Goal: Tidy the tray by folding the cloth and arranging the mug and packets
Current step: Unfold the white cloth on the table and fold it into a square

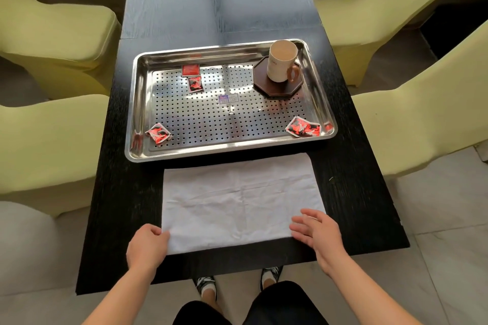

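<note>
A white cloth (237, 198) lies flat on the black table, just in front of the steel perforated tray (320, 103). My left hand (146, 245) pinches the cloth's near left corner. My right hand (317, 229) rests with fingers spread at the near right corner. In the tray's far right corner a cream mug (281, 63) stands upright on a dark octagonal coaster (266, 86). Red packets lie scattered in the tray: two at the far left (190, 70) (195, 84), one at the near left (157, 133), and some overlapping at the near right (303, 127).
The narrow black table (211, 2) runs away from me. Pale green chairs (55, 34) (422, 103) crowd both long sides. A small blue label (228, 99) sits in the tray's middle. My legs and shoes show below the table's near edge.
</note>
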### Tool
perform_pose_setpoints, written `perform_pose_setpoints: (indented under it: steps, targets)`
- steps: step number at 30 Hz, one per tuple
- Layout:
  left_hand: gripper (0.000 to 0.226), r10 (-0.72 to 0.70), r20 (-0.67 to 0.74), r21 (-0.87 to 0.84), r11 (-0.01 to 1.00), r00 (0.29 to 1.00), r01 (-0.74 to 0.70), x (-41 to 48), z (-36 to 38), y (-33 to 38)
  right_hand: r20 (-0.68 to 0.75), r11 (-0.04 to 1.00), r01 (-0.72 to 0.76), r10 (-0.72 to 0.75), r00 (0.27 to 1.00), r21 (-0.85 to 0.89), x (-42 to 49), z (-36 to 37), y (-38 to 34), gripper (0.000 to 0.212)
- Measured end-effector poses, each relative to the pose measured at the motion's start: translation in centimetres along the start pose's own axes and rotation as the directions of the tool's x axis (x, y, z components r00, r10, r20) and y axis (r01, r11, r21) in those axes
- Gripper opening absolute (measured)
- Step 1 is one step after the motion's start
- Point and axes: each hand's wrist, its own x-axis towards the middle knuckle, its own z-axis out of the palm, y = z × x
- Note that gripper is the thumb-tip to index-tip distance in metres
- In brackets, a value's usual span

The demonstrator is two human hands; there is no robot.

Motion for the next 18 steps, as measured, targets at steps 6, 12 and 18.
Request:
perform_pose_setpoints:
  steps: [6, 12, 18]
  targets:
    - [0.01, -0.06, 0.15, -0.295, 0.95, 0.987, 0.102, 0.3, 0.1, -0.7, -0.157, 0.998, -0.005, 0.015, 0.987, 0.064, 0.0, -2.3, 0.1, 0.027]
    - [0.026, -0.09, 0.249, -0.502, 0.839, 0.964, 0.208, -0.7, -0.4, -1.0, -0.039, 0.99, 0.074, -0.08, 0.996, -0.123, -1.8, 0.1, 0.8, 0.017]
    - [0.011, -0.048, 0.256, -0.592, 0.782, 0.965, 0.196, -2.0, -1.7, 0.1, 0.289, 0.969, 0.082, -0.011, 0.957, -0.235, -3.1, 7.4, 2.9, 0.026]
